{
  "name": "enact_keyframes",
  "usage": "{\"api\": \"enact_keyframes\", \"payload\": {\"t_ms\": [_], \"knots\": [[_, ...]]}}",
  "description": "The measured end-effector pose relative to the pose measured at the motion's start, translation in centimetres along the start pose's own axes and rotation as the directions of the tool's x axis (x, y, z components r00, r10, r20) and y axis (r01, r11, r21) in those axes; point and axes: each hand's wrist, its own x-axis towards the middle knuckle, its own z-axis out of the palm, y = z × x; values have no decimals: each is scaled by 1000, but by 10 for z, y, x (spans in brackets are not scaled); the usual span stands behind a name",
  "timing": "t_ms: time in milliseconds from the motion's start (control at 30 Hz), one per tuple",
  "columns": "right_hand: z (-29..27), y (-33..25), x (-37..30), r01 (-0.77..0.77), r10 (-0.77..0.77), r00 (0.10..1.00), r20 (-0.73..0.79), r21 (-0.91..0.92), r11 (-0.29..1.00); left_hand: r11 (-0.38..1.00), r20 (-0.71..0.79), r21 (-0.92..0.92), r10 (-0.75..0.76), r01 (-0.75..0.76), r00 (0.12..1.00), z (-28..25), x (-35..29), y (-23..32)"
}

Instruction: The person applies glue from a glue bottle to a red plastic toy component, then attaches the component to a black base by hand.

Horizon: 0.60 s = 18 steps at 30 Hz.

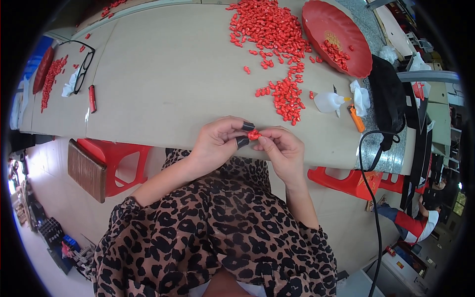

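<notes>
My left hand [217, 141] and my right hand [284, 151] meet over the table's near edge. Between them is a small glossy red gourd-shaped piece [254, 134], pinched from both sides. Dark tape or caps cover the thumb and forefinger tips of my left hand. The right thumb and forefinger are bare and partly hide the piece. Beyond my hands lies a small heap of the same red pieces [288, 99], which trails up to a larger heap [267, 24] at the far side.
A red scalloped tray [356, 44] holds more pieces. Nearer stand a white squeeze bottle [327, 102], an orange lighter [356, 119], crumpled tissue [361, 99] and a black bag [387, 94]. Left lie a red lighter [92, 99] and glasses [85, 67]. A black cable [363, 183] hangs at right.
</notes>
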Motion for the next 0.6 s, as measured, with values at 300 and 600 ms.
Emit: {"api": "enact_keyframes", "payload": {"t_ms": [300,600], "knots": [[1,-1,0,-9,9,1000,-8,-15,1000,1000,-1,11,1,-1,1000,0,0,0],[1,-3,3,-99,99,995,22,4,995,997,13,53,-63,63,998,2,1,4]]}}
